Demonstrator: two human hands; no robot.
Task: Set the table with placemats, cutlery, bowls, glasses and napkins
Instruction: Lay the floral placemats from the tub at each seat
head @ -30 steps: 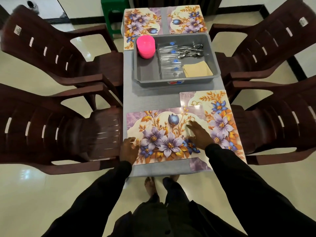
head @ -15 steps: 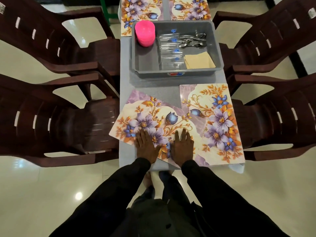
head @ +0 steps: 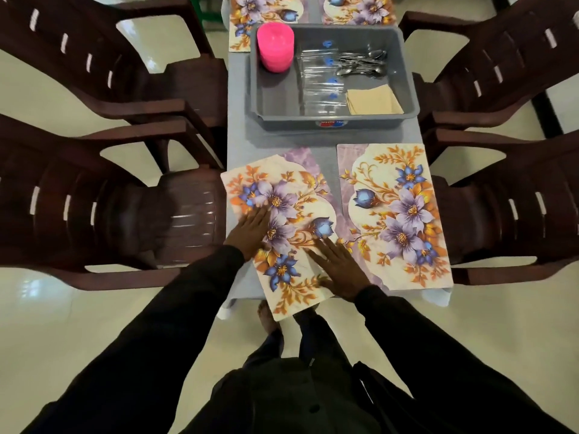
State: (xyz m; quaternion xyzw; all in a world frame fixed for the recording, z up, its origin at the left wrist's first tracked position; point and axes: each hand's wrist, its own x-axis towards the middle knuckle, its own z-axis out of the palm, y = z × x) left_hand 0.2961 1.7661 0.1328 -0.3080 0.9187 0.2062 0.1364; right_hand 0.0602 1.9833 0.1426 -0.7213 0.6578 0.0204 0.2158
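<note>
- Since half a second ago the near-left placemat (head: 282, 220) has swung from a slanted, broadside lie to nearly lengthwise. Both hands have parted from side by side to opposite sides of it.
- We find the left hand (head: 250, 230) flat, fingers straight, on the mat's left edge. The right hand (head: 340, 270) is flat, fingers straight, on its lower right part. Neither grasps anything; both press down.
- That mat lies tilted at the near-left place on the counter (head: 238, 89), its near corner overhanging the counter's edge. It sits close beside the near-right placemat (head: 394, 214); we cannot tell whether they overlap.
- We judge the mat a thin, light, fairly stiff sheet with a glossy face, sliding readily under flat palms. To lift it, the overhanging corner is the place to take hold.
- A grey tub (head: 282, 119) stands beyond both mats. It holds stacked pink bowls (head: 275, 47) at the far left, clear glasses (head: 319, 79) lying in the middle, cutlery (head: 360, 64) at the far right and folded napkins (head: 372, 100) at the near right.
- Two far placemats (head: 260, 14) lie behind the tub.
</note>
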